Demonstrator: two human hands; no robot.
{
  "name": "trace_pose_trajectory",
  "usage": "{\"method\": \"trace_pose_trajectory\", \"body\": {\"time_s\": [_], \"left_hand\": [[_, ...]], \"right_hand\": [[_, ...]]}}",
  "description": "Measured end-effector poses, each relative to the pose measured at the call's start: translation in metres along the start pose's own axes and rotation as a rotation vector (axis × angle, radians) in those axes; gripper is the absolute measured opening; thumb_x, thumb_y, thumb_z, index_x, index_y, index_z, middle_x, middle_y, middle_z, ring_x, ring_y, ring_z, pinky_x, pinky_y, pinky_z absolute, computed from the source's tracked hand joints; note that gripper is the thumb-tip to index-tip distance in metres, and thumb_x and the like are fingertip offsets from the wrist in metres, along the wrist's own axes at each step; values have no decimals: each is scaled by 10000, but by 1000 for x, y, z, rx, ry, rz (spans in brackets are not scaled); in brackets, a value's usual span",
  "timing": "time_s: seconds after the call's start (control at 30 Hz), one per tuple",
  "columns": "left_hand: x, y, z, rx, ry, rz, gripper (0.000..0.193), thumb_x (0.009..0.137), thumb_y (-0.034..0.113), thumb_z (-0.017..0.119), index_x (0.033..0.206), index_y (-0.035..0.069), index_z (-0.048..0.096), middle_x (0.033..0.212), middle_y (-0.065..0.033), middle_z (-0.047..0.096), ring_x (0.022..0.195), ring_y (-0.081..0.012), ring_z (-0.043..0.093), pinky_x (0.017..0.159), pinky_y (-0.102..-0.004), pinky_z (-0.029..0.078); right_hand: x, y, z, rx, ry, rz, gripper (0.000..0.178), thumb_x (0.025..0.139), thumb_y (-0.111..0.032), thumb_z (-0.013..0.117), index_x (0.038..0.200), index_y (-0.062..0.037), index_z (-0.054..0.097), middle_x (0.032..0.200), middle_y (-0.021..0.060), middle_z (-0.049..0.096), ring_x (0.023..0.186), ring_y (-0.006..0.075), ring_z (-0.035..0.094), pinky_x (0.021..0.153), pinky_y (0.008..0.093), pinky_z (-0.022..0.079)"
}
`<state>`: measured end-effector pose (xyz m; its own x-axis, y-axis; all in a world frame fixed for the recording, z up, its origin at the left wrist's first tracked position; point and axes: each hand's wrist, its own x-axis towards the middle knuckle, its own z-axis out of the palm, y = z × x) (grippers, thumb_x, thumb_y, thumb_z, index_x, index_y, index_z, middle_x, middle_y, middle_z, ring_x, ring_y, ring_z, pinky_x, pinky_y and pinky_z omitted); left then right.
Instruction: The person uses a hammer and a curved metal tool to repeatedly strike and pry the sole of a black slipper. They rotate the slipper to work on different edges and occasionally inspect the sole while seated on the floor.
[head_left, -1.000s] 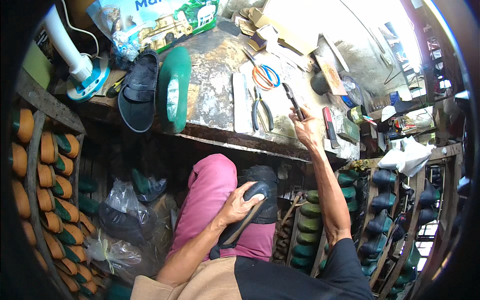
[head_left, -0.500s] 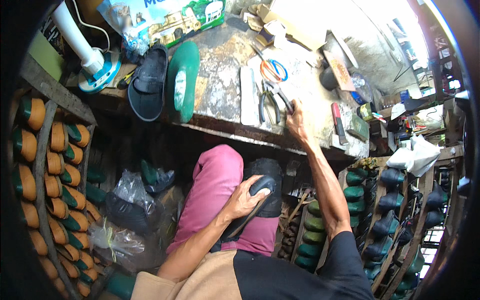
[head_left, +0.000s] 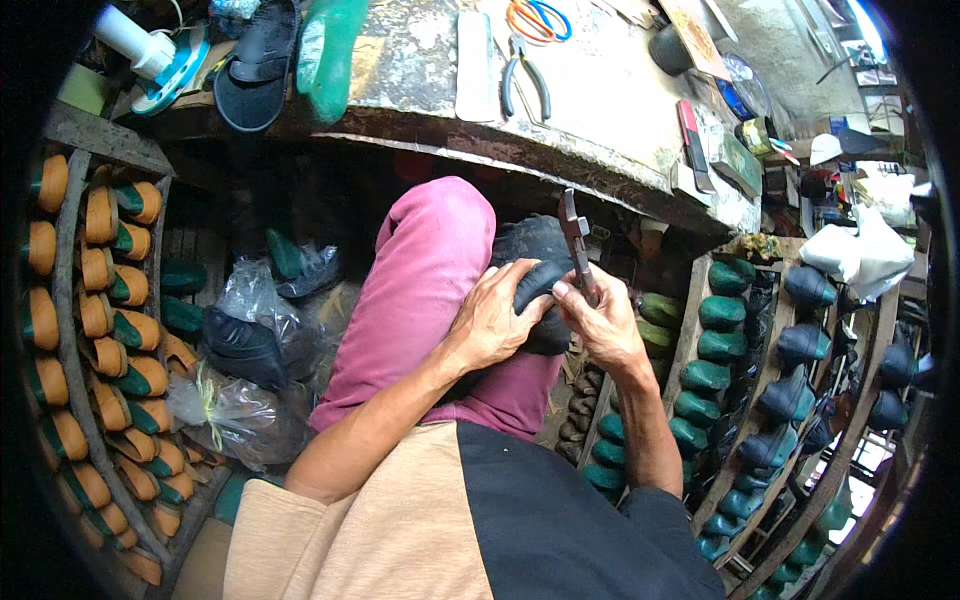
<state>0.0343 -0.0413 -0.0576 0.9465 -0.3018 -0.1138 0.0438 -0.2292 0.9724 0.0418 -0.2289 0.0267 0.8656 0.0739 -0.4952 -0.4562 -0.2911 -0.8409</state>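
Observation:
On my lap, my left hand [head_left: 495, 315] is wrapped round a black shoe [head_left: 541, 284], which rests between my thighs; most of its body is hidden under the hand and wrist. Close beside it on the right, my right hand [head_left: 606, 322] grips dark metal lasting pliers [head_left: 576, 235] by the handles. Their jaws point up and away from me, with a small hammer-like knob at the side. The right thumb is near the shoe's tip; whether it touches is hard to tell.
Ahead stands a worn workbench [head_left: 420, 75] with black-handled pliers [head_left: 524, 85], a red-handled knife [head_left: 693, 145], a black sandal [head_left: 262, 65] and a green shoe last [head_left: 328, 60]. Racks of orange-and-green shoes [head_left: 135, 325] flank my left, green lasts [head_left: 722, 345] my right. Plastic bags [head_left: 240, 410] lie low left.
My right hand has lifted the lasting pliers off the bench and brought them down beside the shoe. The view has tilted lower; my left hand still holds the shoe.

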Motion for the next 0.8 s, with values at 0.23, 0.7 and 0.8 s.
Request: {"method": "trace_pose_trajectory", "body": {"time_s": [0.23,0.7,0.8], "left_hand": [[-3,-5,14,106,-19,20,596,1003,276,774,1503,-5,612,1359,-270,709,1261,-449,679,1124,-512,529],[-2,-9,8,83,-8,-2,610,1005,304,770,1493,-27,612,1368,-303,708,1273,-473,682,1120,-519,533],[-2,-11,10,71,4,-11,605,1002,297,774,1478,-40,612,1350,-309,713,1267,-482,684,1113,-522,536]], "right_hand": [[-10,24,2,-16,74,-48,165,1102,-175,738,1021,-35,705,750,-52,592,643,33,477,569,246,364],[-6,24,15,75,121,8,156,1090,-128,714,981,-28,667,768,-21,614,663,60,518,590,270,412],[-5,25,18,-25,116,-31,174,1098,-147,717,975,-35,668,767,-25,612,660,60,515,588,271,411]]}}
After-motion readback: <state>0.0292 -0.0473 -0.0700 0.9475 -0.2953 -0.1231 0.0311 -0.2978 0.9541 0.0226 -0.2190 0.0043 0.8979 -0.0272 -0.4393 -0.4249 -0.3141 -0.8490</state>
